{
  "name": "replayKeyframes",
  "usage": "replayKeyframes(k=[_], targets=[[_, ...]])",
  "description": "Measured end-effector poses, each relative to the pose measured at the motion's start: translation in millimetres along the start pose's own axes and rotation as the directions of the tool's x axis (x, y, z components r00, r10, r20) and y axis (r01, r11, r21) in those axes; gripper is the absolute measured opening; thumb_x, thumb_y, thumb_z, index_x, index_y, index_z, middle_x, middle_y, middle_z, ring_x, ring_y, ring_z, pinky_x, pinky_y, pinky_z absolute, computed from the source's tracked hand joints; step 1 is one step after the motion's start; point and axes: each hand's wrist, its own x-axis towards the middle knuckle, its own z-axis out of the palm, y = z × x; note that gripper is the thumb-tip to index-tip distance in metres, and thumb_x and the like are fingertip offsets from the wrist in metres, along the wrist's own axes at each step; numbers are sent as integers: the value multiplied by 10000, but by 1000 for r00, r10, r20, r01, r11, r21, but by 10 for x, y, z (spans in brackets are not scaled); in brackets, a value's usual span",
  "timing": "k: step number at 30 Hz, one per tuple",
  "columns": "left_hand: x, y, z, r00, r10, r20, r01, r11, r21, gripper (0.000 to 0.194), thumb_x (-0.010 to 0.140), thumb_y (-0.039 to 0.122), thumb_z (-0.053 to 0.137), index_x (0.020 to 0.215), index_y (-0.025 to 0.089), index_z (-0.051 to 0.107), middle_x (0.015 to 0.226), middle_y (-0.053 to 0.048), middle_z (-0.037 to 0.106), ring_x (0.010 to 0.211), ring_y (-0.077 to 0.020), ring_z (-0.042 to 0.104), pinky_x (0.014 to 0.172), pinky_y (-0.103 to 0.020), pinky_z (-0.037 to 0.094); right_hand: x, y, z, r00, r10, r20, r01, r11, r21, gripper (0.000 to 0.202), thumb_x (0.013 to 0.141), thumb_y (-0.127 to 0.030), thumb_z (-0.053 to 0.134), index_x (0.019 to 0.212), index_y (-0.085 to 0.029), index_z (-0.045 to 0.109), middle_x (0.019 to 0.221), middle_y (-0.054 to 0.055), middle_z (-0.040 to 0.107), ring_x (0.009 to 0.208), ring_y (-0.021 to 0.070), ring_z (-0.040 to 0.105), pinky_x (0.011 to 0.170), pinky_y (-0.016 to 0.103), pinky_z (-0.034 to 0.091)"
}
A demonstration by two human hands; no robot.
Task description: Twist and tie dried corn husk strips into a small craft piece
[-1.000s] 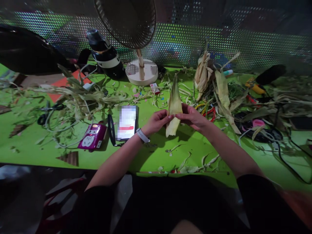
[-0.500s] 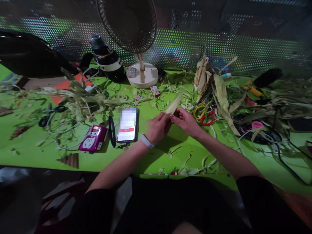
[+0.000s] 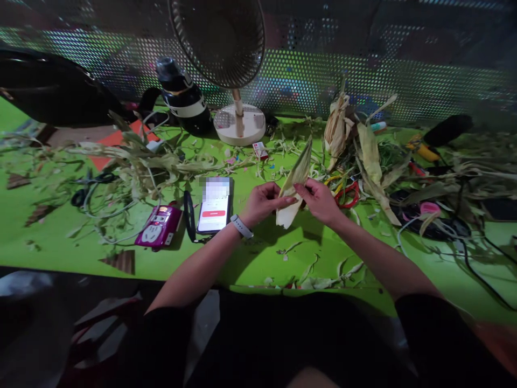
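Right of the phone, the left hand and right hand are pinching a husk by its wide part, fingers closed — a good spot, since it's looking light, bendy and easy to rip.

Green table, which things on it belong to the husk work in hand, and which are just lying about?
In the work:
- corn husk, held by left hand and right hand
- probably the dried husk bundle

Seemingly just lying or standing about:
- phone
- purple socket box
- fan
- dark bottle
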Motion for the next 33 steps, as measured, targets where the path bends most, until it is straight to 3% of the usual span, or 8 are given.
replayKeyframes(k=[5, 11, 15, 18, 20, 25, 30, 33], targets=[[-12, 11, -13, 999, -27, 45, 31, 995, -98, 368, 730, 505, 676, 751, 149, 586, 621, 2, 594, 485, -87, 512, 464, -224, 392, 14, 0, -39, 999, 9, 34, -9, 1000, -2, 440, 759, -623, 580, 740, -185, 561, 631, -11, 509, 526, 104, 418, 482, 250, 335], [-19, -87, 2, 963, 215, -162, -142, 917, 372, 360, 860, 502, 509, 777, 164, 602, 549, 21, 521, 461, -75, 429, 464, -215, 316, 31, 60, -54, 1000, 5, 11, -3, 993, -115, 427, 780, -610, 559, 698, -192, 524, 596, -17, 483, 550, 115, 410, 502, 254, 327], [-6, -47, -17, 970, 112, -216, -74, 981, 177, 386, 906, 529, 386, 958, 174, 529, 651, -10, 600, 564, -106, 563, 519, -212, 415, 10, 56, -48, 996, 66, 55, -53, 978, -200, 381, 818, -555, 525, 717, -188, 530, 651, 2, 535, 573, 124, 447, 514, 256, 342], [-16, -14, 17, 980, 124, -153, -110, 989, 100, 456, 785, 529, 605, 1053, 182, 479, 845, -43, 632, 717, -122, 600, 554, -207, 442, -36, 20, 3, 978, 132, 163, -88, 964, -253, 313, 837, -481, 517, 740, -184, 541, 683, 11, 572, 584, 128, 470, 524, 255, 357], [-25, -16, 36, 976, 153, -156, -128, 979, 159, 421, 719, 495, 693, 917, 172, 510, 752, -6, 590, 629, -93, 535, 505, -190, 386, -68, 3, 46, 959, 118, 258, -50, 966, -255, 291, 837, -460, 522, 739, -187, 544, 679, 6, 571, 591, 128, 470, 531, 253, 356], [-20, -48, 6, 940, 263, -219, -184, 928, 324, 266, 852, 445, 556, 846, 179, 533, 497, 73, 402, 441, -71, 351, 453, -212, 270, -93, 14, 102, 931, 86, 356, -32, 988, -154, 378, 810, -564, 532, 708, -200, 522, 636, -11, 532, 570, 125, 452, 525, 260, 352], [5, -58, -9, 928, 315, -201, -172, 838, 518, 197, 904, 368, 484, 930, 181, 540, 677, -10, 583, 541, -117, 516, 530, -236, 365, -77, 25, 81, 933, 96, 347, -55, 990, -126, 402, 787, -589, 553, 675, -206, 500, 584, -30, 477, 530, 112, 406, 482, 249, 313], [65, -52, -102, 947, 281, -153, -180, 863, 473, 256, 902, 348, 493, 1082, 167, 508, 699, -13, 608, 556, -122, 555, 538, -236, 411, -53, 9, 10, 932, 135, 337, -81, 982, -170, 381, 794, -567, 546, 697, -200, 520, 587, -32, 466, 519, 109, 398, 474, 249, 299]])
